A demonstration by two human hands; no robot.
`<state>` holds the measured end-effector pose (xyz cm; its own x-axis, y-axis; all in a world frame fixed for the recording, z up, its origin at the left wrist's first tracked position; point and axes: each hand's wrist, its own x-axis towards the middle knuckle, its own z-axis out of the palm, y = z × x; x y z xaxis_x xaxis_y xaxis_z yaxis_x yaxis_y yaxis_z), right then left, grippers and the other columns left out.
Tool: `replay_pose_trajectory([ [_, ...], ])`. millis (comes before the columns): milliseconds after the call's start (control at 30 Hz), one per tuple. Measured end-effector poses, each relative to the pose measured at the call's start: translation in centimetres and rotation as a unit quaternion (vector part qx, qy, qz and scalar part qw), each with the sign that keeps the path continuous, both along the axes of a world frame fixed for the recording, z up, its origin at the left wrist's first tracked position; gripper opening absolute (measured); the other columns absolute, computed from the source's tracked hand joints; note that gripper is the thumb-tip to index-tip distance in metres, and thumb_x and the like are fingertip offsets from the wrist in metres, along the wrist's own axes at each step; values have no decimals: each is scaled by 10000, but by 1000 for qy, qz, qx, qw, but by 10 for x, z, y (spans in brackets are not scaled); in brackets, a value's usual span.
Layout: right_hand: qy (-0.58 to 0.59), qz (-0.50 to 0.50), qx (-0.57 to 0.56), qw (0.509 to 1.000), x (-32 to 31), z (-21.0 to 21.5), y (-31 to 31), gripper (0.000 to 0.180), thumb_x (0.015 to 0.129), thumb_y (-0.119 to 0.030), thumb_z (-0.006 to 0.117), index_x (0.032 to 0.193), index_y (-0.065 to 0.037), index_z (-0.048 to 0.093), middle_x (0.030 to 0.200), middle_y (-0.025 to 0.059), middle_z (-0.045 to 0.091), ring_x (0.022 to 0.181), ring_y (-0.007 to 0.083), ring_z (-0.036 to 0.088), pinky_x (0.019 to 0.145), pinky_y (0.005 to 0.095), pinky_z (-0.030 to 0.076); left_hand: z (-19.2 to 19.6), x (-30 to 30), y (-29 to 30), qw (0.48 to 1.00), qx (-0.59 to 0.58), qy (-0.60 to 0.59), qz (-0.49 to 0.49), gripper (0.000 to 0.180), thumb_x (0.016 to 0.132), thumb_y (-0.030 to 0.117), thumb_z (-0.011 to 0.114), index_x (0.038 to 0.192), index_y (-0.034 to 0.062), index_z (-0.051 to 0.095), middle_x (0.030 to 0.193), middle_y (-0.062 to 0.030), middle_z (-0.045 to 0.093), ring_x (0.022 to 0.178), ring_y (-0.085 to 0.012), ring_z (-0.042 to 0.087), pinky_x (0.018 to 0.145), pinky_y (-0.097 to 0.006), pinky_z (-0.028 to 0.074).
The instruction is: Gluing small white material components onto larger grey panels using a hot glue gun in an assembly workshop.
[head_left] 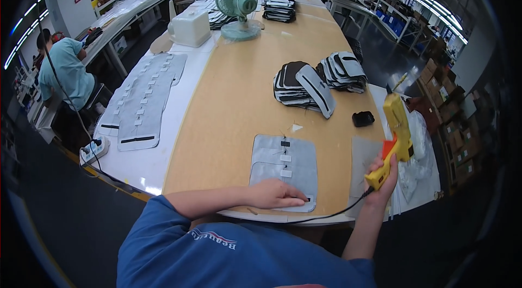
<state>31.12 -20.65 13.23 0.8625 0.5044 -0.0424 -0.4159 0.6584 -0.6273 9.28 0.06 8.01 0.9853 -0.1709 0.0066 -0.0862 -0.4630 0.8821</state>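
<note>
In my right hand (pixel 385 176) is a yellow, gun-shaped corded tool (pixel 398 125) with a red trigger, which looks like a glue gun. It is held upright by the handle, and a black cord runs from the handle along the table's front edge. My left hand (pixel 277 194) lies palm down on the lower part of a grey fabric panel (pixel 266 149), fingers stretched toward its lower right corner. Small white tags (pixel 286 158) and one dark tag run down the middle of this panel. Part of its lower left is hidden under my hand and forearm.
Stacked grey and black fabric pieces (pixel 296 92) lie ahead, near a small black object (pixel 363 119). Grey panels with tags (pixel 140 108), a power strip (pixel 95 149), a white jug (pixel 191 28) and a green fan (pixel 236 0) stand leftward. Clear plastic bags (pixel 416 152) are at right.
</note>
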Motion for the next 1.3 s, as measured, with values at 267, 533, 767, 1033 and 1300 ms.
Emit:
replay_pose_trajectory([
  [267, -44, 85, 205, 974, 31, 80, 36, 423, 1002, -297, 577, 1216, 51, 467, 967, 89, 557, 708, 95, 571, 651, 236, 551, -22, -41, -5, 988, -72, 106, -85, 390, 999, 372, 582, 880, 19, 699, 733, -66, 637, 686, -166, 591, 634, -305, 442],
  [533, -288, 27, 48, 956, 48, 69, -20, 558, 1035, -292, 479, 1483, -22, 285, 1487, 177, 392, 647, 90, 533, 579, 243, 512, 39, -122, 72, 978, -93, 185, -1, 342, 1007, 323, 577, 897, 21, 695, 783, -24, 660, 717, -125, 570, 680, -282, 448],
  [767, -290, 137, -185, 929, 19, 16, -25, 642, 955, -317, 556, 1432, 49, 332, 1373, 241, 486, 848, 191, 634, 679, 271, 521, 40, -97, 90, 973, -97, 199, -68, 265, 1010, 257, 572, 965, 29, 700, 844, -56, 697, 752, -155, 634, 686, -293, 480],
  [1033, -298, 247, -320, 865, -28, -32, 29, 617, 885, -285, 634, 1350, 68, 433, 1153, 208, 617, 1092, 294, 618, 972, 405, 467, 12, -48, 110, 970, -27, 186, -154, 278, 991, 309, 570, 905, 63, 667, 763, -91, 656, 654, -299, 594, 607, -386, 451],
  [1300, -231, 313, -303, 870, -25, -54, 49, 530, 900, -91, 601, 1374, 26, 397, 1162, 187, 599, 1093, 278, 610, 983, 433, 473, -40, 0, 108, 947, 264, -71, 170, 271, 901, 303, 674, 1132, 160, 681, 721, -44, 617, 655, -244, 617, 571, -372, 487],
])
